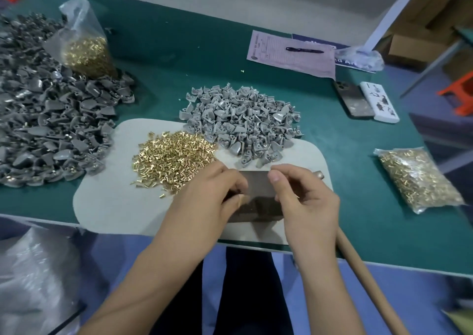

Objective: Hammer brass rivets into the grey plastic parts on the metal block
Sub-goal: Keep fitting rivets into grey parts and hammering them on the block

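A dark metal block (pixel 258 183) sits on a beige mat (pixel 110 199) near the table's front edge. Both hands are over it. My left hand (pixel 212 191) covers the block's left side, fingers curled, with brass rivets showing at its fingertips. My right hand (pixel 304 201) curls over the block's right side with the thumb raised; anything between its fingers is hidden. A loose pile of brass rivets (pixel 174 155) lies left of the block, and a pile of grey plastic parts (pixel 240 122) lies behind it. A hammer lies at the right, its head (pixel 318 174) behind my right hand.
The hammer's wooden handle (pixel 366 270) sticks out over the table's front edge. A large heap of grey parts (pixel 46 119) fills the left. Rivet bags stand at back left (pixel 87 50) and lie at right (pixel 417 178). A paper with a pen (pixel 291 53) and two phones (pixel 354 99) are at the back right.
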